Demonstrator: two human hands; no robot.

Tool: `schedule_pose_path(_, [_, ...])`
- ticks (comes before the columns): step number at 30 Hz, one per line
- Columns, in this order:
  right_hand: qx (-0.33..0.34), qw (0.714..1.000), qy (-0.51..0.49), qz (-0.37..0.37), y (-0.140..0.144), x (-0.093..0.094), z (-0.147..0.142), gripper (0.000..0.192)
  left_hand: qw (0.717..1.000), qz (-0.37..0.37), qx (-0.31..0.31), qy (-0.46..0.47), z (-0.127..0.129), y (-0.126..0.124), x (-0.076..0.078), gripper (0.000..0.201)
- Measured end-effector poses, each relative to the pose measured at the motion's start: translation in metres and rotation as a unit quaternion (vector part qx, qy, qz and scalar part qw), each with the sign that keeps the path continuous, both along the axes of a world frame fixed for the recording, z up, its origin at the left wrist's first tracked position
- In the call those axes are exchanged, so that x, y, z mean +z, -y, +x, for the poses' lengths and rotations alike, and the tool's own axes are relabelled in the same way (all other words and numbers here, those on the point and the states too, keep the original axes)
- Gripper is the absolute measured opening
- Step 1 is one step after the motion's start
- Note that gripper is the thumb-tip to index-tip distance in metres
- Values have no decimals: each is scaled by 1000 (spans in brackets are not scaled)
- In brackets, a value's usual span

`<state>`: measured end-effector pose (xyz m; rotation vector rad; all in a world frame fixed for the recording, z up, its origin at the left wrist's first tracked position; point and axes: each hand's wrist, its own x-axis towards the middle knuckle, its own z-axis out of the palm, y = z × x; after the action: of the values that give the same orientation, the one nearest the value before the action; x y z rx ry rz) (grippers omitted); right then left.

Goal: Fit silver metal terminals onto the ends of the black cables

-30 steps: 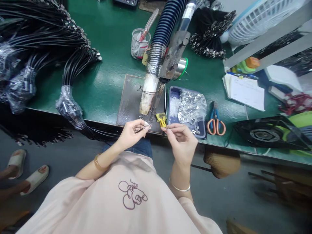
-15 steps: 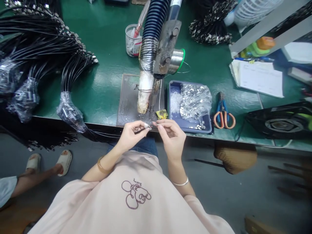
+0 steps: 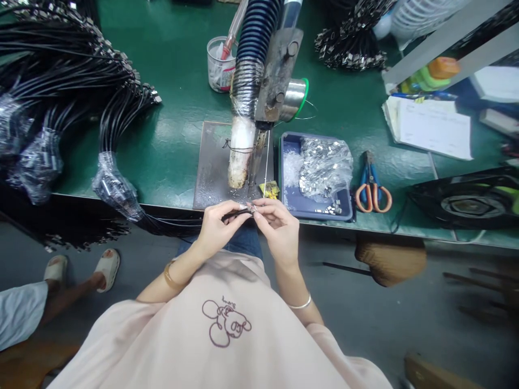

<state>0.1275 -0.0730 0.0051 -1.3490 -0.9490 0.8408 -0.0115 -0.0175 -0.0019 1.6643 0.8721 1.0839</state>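
The black cable [image 3: 233, 217] is at the near edge of the counter [image 3: 174, 156], with its tip where the two hands meet; the left hand [image 3: 214, 226] pinches the cable between finger and thumb; the right hand [image 3: 280, 231] is pinched narrow too, and seems to hold a small shiny bit [image 3: 252, 209] right at the tip; the bit is too small to see well. The step looks like fitting the shiny bit to the cable tip; I think the next move calls for steady fingers, with bit and tip kept in line; a slip could drop the bit.

Just past the hands, a yellow pad [image 3: 269, 189] lies on a dark plate [image 3: 211, 162]; a metal rod [image 3: 256, 162] points down over the plate, beside the white end of a hose [image 3: 242, 140]; to the right, a blue tray [image 3: 292, 201] holds a clear bag of little metal parts [image 3: 326, 167], and pliers [image 3: 368, 162] lie near it; to the left, wrapped cables [image 3: 115, 181] hang over the edge.
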Motion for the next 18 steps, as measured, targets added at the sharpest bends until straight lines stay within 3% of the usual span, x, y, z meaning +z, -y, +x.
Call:
schedule_pose_path(3, [14,996,-83,-2,-1,-7,0,12,1000,8,7,9,1,3,2,13])
schedule_pose_path(6, [50,989,-134,-23,-2,-13,0,23,999,-16,-29,11,0,4,6,27])
schedule_pose_path(8, [42,992,-112,-25,-1,-15,-2,25,997,-48,-62,3,-2,3,9,37])
schedule_pose_path(13, [-73,996,43,29,5,-9,-4,9,990,-117,-81,9,-5,0,13,41])
schedule_pose_path(18, [-21,995,89,50,7,-4,-3,7,988,-125,-92,11,-6,0,13,39])
